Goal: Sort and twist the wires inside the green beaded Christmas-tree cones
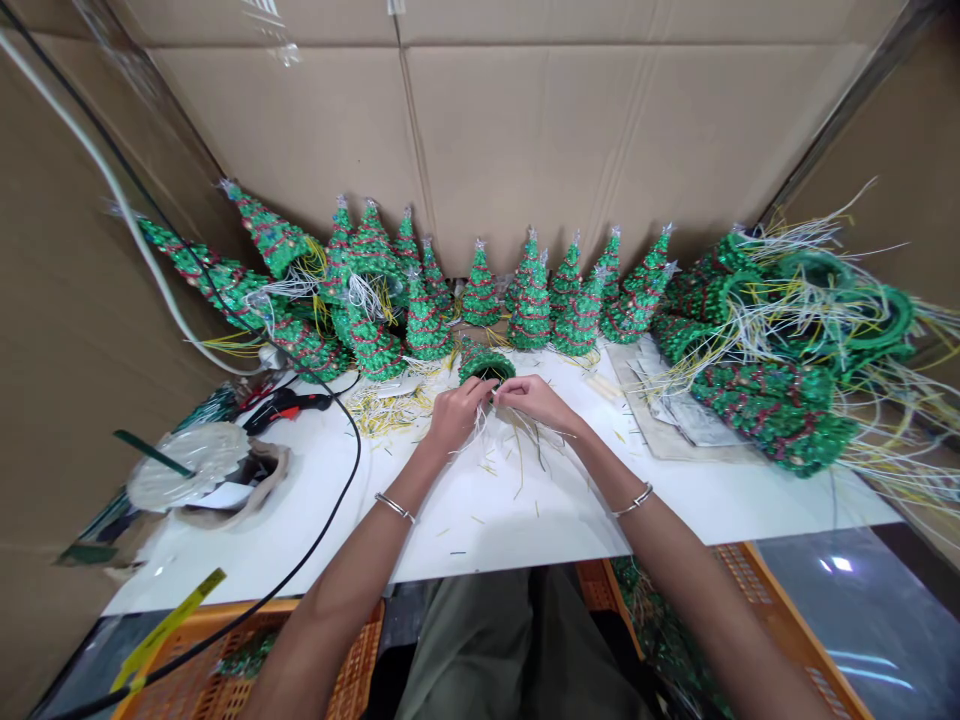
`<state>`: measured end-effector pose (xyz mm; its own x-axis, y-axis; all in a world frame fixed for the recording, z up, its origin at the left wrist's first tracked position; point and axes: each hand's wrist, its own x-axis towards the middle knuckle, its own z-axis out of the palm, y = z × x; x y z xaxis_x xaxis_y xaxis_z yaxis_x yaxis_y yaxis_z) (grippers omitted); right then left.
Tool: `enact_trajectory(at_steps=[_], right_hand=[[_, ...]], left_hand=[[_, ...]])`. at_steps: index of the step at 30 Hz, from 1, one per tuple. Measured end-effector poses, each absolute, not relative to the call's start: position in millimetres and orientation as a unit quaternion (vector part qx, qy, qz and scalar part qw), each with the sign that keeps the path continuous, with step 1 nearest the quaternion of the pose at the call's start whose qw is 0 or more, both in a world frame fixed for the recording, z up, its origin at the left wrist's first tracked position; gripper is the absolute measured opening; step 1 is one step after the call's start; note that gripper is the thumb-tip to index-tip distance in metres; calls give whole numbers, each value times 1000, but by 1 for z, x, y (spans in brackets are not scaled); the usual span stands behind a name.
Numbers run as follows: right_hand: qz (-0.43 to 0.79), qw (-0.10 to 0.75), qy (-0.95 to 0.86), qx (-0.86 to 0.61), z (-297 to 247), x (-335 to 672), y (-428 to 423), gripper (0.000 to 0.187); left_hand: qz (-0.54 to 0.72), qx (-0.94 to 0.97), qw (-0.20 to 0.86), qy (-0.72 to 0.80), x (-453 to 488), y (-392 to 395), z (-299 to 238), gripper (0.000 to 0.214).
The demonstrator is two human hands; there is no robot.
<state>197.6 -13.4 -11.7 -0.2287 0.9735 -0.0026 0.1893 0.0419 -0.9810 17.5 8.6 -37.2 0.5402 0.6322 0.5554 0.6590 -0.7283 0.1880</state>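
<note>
A small green beaded Christmas tree (484,362) lies on its side on the white table (525,510), its hollow base facing me. My left hand (455,415) and my right hand (534,402) meet just below the base. Both are closed in a pinch on the thin white and yellow wires (517,435) that trail from the tree. A bangle circles each wrist.
Several finished trees (529,305) stand in a row along the cardboard back wall, more lean at the left (285,290). A heap of green parts with loose wires (795,350) fills the right. A red-handled tool (289,405), black cable (341,500) and cut wire bits (386,410) lie left. Orange crates (757,610) sit below.
</note>
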Motion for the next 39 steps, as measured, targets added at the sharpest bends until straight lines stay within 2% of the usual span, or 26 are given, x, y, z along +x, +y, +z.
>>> enact_trajectory(at_steps=[6, 10, 15, 20, 26, 32, 39], right_hand=[[501, 358, -623, -482, -5, 200, -16, 48], [401, 348, -640, -555, -15, 201, -9, 35], [258, 265, -687, -625, -18, 196, -7, 27], [179, 216, -694, -663, -11, 183, -8, 27], [155, 171, -692, -684, -8, 174, -6, 27], [148, 162, -700, -680, -8, 176, -9, 22], [191, 225, -656, -694, -6, 175, -9, 25]], left_hand=[[-360, -855, 19, -373, 19, 9, -35, 26], [-401, -844, -42, -354, 19, 12, -36, 25], [-414, -813, -143, -384, 20, 15, -38, 25], [-448, -772, -210, -400, 22, 12, -34, 27], [-451, -775, -202, -395, 22, 10, -29, 29], [-452, -776, -201, -392, 20, 12, -34, 31], [-420, -812, -144, -380, 18, 11, -34, 29]])
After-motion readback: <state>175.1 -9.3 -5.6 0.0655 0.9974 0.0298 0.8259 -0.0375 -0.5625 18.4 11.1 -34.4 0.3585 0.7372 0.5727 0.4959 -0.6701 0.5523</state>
